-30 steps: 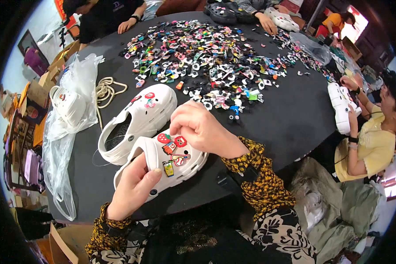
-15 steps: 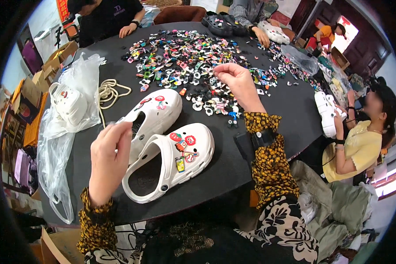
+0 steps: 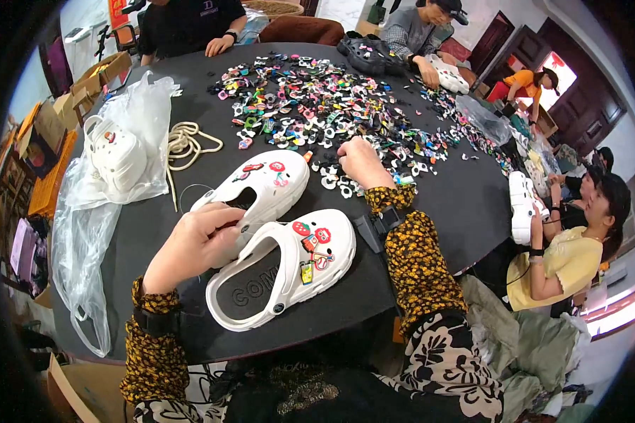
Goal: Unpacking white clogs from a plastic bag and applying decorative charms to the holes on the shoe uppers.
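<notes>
Round black table (image 3: 190, 233), seen from above. Two white clogs lie side by side on the near part of it.

Near clog (image 3: 283, 275): sole down, long axis running from lower left to upper right. Heel strap end points toward the person, toe points up and right toward the pile of charms. Several small charms sit on its toe, red ones among them.

Far clog (image 3: 257, 190): just beyond the near one, roughly parallel, toe also to the upper right, with red charms on the toe.

Left hand (image 3: 194, 243): resting between the two clogs at their heel ends, fingers curled in and touching the edge of the near clog's opening. Cannot tell whether it pinches anything; the fingertips are hidden against the clogs.

Right hand (image 3: 360, 161): stretched forward, well apart from both clogs, palm down on the near edge of the pile of charms (image 3: 317, 106), fingers bent narrow over the pieces. What it grips, if anything, is not visible.

Pile of charms: many small coloured pieces spread across the far half of the table.

Left side of table: clear plastic bag (image 3: 99, 190) with another white clog (image 3: 114, 151) on it, and a coil of pale rope (image 3: 187, 141) beside it.

Other people sit round the far and right rim; one in a yellow shirt (image 3: 564, 264) holds a white clog at the right edge
</notes>
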`<state>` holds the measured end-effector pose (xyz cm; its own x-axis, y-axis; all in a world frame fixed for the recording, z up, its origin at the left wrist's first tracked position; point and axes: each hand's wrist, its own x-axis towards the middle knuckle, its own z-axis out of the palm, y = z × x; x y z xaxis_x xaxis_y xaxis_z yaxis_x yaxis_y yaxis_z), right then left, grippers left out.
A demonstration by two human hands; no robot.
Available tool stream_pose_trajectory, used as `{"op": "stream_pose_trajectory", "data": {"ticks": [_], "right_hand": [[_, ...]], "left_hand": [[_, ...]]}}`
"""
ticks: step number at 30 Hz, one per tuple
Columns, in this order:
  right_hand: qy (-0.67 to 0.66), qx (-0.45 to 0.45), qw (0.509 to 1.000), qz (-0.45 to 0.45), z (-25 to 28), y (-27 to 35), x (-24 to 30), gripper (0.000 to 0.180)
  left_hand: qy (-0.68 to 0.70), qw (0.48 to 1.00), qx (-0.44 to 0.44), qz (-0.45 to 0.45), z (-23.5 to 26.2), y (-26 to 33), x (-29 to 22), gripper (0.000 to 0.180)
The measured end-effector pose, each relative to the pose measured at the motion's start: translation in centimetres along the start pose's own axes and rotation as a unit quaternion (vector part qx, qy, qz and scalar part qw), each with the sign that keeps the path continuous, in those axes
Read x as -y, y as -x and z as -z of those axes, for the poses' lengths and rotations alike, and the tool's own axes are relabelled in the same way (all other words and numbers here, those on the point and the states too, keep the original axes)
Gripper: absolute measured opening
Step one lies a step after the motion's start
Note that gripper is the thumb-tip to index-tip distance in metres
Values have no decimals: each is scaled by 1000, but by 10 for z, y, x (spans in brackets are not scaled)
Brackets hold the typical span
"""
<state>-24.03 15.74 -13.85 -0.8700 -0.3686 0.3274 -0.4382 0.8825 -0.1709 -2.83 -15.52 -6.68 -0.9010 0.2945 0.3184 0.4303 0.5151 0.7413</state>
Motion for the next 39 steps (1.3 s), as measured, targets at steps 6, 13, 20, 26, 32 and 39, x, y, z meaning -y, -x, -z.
{"op": "stream_pose_trajectory", "data": {"ticks": [6, 13, 20, 26, 32, 39], "right_hand": [[-106, -84, 990, -41, 12, 5, -10, 20], [-748, 59, 628, -207, 53, 32, 23, 27], [-834, 98, 521, -153, 54, 44, 31, 25], [-844, 117, 502, -145, 50, 48, 42, 27], [-838, 132, 508, -146, 49, 52, 37, 33], [-837, 116, 513, -150, 55, 54, 41, 38]], "left_hand": [[24, 999, 23, -18, 1, -1, 4, 26], [-10, 999, 44, -3, 6, 5, 0, 29], [-6, 999, 42, 5, 4, 2, -4, 30], [-8, 999, 41, 14, 4, 3, -3, 31], [-22, 999, 31, 12, 0, 2, -4, 30], [-37, 999, 36, 3, 2, 2, -5, 29]]}}
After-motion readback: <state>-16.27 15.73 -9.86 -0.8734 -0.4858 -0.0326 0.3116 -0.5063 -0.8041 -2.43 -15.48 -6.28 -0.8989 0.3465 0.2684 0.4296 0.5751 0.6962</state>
